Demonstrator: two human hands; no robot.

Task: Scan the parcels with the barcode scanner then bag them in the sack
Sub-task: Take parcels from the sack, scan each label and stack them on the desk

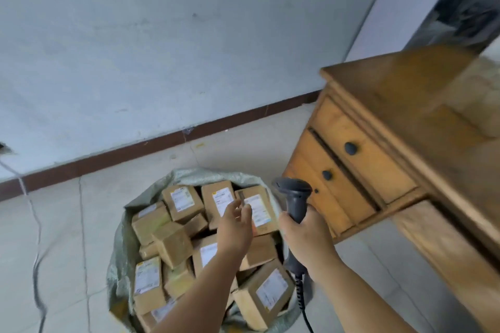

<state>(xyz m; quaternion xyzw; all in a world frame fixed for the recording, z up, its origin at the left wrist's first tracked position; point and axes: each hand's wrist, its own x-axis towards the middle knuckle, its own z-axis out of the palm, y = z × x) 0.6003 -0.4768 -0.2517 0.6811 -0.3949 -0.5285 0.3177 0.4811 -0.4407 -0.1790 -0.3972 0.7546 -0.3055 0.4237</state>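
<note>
The right hand (305,235), close under the camera, grips the handle of the barcode scanner (295,197) with its fingers curled round it; the head points up and away toward the wall, and the coiled cable (300,295) hangs down past the sack's rim. The left hand (235,227) reaches over the sack (119,251) with fingers loosely spread, holding nothing, just above the upright parcel (259,211) at the far right of the pile; whether the fingertips touch it I cannot tell. The sack stands open on the floor beside the wooden desk (378,149) and is heaped with brown parcels, labels facing up on many.

The risks seem plain. The heap sits near the rim, so another parcel dropped in could slide off or tip the sack. With scanned boxes all mixed, one could be missed or scanned twice. The cable could snag on the rim when the scanner swings.
</note>
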